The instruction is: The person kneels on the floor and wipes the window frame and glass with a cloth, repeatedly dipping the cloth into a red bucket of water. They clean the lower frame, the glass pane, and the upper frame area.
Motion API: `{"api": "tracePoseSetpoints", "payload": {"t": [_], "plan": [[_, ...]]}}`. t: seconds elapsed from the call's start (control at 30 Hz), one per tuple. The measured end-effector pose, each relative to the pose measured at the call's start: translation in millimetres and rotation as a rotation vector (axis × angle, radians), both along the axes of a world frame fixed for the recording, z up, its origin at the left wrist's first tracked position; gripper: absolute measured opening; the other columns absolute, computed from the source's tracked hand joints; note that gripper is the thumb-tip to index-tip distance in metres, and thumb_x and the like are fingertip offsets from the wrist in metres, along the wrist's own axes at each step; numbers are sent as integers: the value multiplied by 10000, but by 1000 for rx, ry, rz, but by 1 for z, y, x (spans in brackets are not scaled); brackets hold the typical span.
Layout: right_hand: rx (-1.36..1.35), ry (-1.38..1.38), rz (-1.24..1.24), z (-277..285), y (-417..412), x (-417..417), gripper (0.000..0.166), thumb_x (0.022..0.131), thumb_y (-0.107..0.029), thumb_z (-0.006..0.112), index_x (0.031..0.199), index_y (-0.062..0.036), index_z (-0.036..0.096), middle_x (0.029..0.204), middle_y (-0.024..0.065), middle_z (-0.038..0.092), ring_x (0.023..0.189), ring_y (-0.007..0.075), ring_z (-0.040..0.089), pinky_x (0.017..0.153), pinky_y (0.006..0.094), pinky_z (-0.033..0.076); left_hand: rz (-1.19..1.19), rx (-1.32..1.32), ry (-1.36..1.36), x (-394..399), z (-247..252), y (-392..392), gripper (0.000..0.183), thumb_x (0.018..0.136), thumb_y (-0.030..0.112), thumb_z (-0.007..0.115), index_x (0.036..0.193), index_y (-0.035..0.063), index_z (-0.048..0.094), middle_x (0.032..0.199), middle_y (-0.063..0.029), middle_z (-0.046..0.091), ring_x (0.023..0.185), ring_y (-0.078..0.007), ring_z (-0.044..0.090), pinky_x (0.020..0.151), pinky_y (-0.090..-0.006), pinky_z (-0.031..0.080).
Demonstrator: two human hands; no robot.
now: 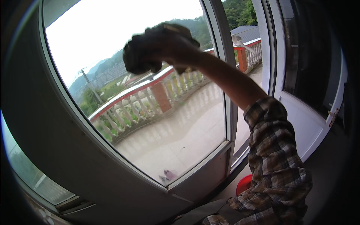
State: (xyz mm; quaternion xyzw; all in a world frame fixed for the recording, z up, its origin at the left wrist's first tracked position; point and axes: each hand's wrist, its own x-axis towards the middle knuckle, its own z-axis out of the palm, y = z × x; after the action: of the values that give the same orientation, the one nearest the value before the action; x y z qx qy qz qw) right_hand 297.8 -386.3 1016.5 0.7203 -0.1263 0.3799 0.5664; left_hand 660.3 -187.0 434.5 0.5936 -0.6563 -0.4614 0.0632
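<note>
My right hand [171, 49] is raised in front of a tall glass pane [180, 135] and grips a dark, bunched cloth [132, 60]. The cloth bulges out past the fingers, and its edges are blurred. Whether it presses on the glass cannot be made out. My forearm is bare below the rolled cuff of a plaid sleeve [272, 140]. The pane sits in a pale metal frame [229, 121] with a solid lower panel [205, 171]. My left hand is out of view.
To the right, a white door [302, 118] with a handle [333, 114] stands beside a gap to outdoors. A red plastic container [244, 184] is on the floor, partly behind my sleeve. Through the glass appear a terrace and a balustrade [161, 97]. A second window [39, 180] is at lower left.
</note>
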Motion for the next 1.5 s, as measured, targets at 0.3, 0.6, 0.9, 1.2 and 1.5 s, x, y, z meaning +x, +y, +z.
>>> {"api": "tracePoseSetpoints", "payload": {"t": [0.3, 0.6, 0.9, 1.2, 1.5], "plan": [[322, -585, 284, 279, -10, 52, 283, 934, -183, 422, 1183, -164, 555, 1210, 76, 561, 1098, 168, 539, 924, 310, 418, -5, -37, 87, -19, 5, -13, 268, 772, 293, 642, 956, 100, 617, 895, -97, 612, 824, -199, 589, 755, -337, 456], [-96, -167, 38, 108, 17, 184, 362, 722, -102, 652, 1077, -156, 609, 1097, 35, 584, 1075, 218, 535, 901, 370, 457, 7, -117, 173, -28, 60, -39, 265, 777, 282, 641, 963, 96, 611, 906, -102, 606, 828, -201, 585, 757, -341, 454], [709, 106, -31, -239, 58, 138, 432, 785, -248, 580, 1188, -114, 500, 1193, 86, 495, 1132, 233, 468, 820, 401, 442, -57, -256, 252, -38, 106, -68, 262, 782, 272, 640, 969, 92, 606, 917, -106, 601, 832, -204, 580, 759, -345, 453], [276, -89, -85, -59, 56, 155, 605, 681, -56, 633, 1251, -173, 467, 1261, 123, 451, 1165, 323, 434, 963, 452, 376, -27, -299, 254, -33, 141, -77, 259, 787, 261, 639, 976, 88, 601, 928, -111, 595, 835, -207, 575, 760, -350, 452], [-10, -516, -155, 257, 35, 219, 327, 791, -157, 564, 1105, -64, 564, 1135, 107, 559, 1140, 244, 493, 954, 384, 401, -34, -298, 282, -40, 143, -98, 256, 792, 250, 638, 982, 84, 595, 939, -115, 589, 839, -210, 570, 762, -354, 451]]}}
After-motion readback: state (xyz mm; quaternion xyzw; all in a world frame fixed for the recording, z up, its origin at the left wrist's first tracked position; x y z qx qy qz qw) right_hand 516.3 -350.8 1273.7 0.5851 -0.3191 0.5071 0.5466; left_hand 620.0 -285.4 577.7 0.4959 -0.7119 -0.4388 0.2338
